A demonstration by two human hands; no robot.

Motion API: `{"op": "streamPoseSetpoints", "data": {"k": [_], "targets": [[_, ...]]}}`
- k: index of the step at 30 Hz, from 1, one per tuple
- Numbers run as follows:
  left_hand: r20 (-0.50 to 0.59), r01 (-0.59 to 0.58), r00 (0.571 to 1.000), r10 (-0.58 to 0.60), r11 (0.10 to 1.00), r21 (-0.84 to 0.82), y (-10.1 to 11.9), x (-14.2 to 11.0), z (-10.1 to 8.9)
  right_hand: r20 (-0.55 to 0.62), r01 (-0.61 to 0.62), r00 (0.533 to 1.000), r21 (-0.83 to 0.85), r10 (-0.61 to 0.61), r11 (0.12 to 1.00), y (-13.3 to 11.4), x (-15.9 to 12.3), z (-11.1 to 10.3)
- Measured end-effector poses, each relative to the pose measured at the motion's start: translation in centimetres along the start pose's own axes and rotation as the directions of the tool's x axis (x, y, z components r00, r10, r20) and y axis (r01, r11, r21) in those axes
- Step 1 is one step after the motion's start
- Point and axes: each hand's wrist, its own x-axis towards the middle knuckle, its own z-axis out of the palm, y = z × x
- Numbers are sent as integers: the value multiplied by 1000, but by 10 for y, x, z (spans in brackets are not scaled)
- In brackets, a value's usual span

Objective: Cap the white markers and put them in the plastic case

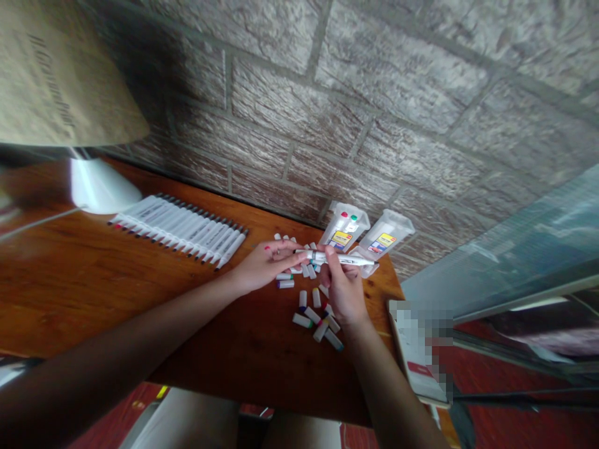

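Observation:
A white marker is held level between my two hands above the table. My left hand pinches its left end, which looks dark. My right hand grips the white barrel, thumb on top, and a dark tip points right. Beneath and around the hands lie several loose white marker caps with coloured ends. To the left, a row of white markers with dark ends lies side by side. Behind my right hand stands a clear plastic case with a red and a green end showing inside.
Another clear case with a yellow label stands beside the first. A lamp with a beige shade and white base is at the back left. The wooden table meets a brick wall behind. A pale flat object sits past the right edge.

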Motion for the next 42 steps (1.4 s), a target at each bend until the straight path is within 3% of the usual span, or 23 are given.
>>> {"op": "streamPoseSetpoints", "data": {"k": [4,7,12,18,32,38,42], "targets": [[-17,-37,999,37,999,23,0,-1,-1,-3,-27,1000,-15,27,1000,2,-1,-1],[-23,-127,992,128,991,44,-3,0,-2,23,-62,998,-8,62,998,2,-1,0],[-28,-289,954,298,941,174,-3,0,-1,26,-96,995,-2,96,995,1,-1,1],[-30,-387,909,416,867,315,0,-5,4,44,-100,994,-27,101,995,-4,-3,3],[73,-396,910,407,807,438,-16,-4,2,130,-101,983,-221,132,970,0,-3,-3],[140,-431,899,416,779,455,-22,1,-2,69,-46,995,-276,67,960,4,-1,-5],[130,-427,899,419,769,476,-21,0,-2,34,-25,999,-269,35,963,1,-2,-3]]}}
